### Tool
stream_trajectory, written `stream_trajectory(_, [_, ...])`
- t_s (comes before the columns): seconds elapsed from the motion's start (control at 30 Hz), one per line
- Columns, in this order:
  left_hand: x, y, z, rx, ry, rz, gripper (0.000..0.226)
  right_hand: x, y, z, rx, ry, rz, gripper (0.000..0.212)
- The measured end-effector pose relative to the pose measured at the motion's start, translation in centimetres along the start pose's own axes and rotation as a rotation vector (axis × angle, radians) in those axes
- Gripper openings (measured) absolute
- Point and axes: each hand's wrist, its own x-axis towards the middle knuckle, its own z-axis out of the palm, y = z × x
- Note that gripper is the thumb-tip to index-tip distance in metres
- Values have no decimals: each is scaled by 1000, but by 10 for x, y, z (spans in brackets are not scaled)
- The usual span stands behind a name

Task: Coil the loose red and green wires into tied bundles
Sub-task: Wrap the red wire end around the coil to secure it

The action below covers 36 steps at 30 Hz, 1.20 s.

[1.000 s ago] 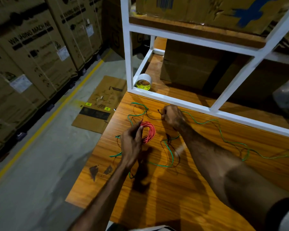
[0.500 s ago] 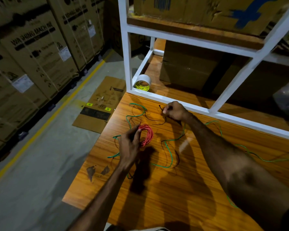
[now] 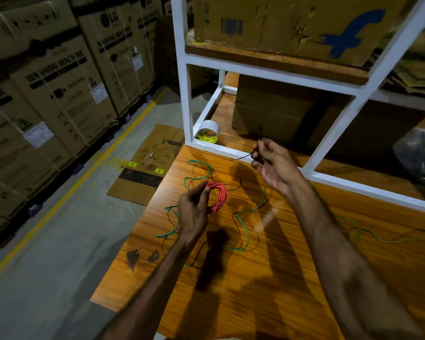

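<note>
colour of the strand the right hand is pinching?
Black, thin, pinched by the right hand as the black strand crosses the white shelf frame. Head view, the only one.

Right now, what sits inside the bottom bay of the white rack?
A tape roll stands in the near corner of the white rack, with a cardboard box farther in. Whatever lies behind the box is hidden.

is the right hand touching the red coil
Apart. The head view shows the right hand raised near the white shelf frame, pinching a thin dark wire, while only the left hand grips the red coil.
</note>
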Motion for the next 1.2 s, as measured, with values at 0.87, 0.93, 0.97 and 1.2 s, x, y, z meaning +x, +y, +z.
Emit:
stream_trajectory(0.87, [-48,11,2,29,187,172,36,-128,72,31,39,1,-109,11])
stream_trajectory(0.93, [-49,8,2,26,174,171,40,-129,74,35,-33,4,-149,13])
stream_trajectory(0.97, [-49,8,2,37,178,174,42,-128,75,37,-57,6,-162,13])
stream_trajectory(1.2, [-51,8,6,102,187,241,37,-116,84,47,-152,68,-209,14])
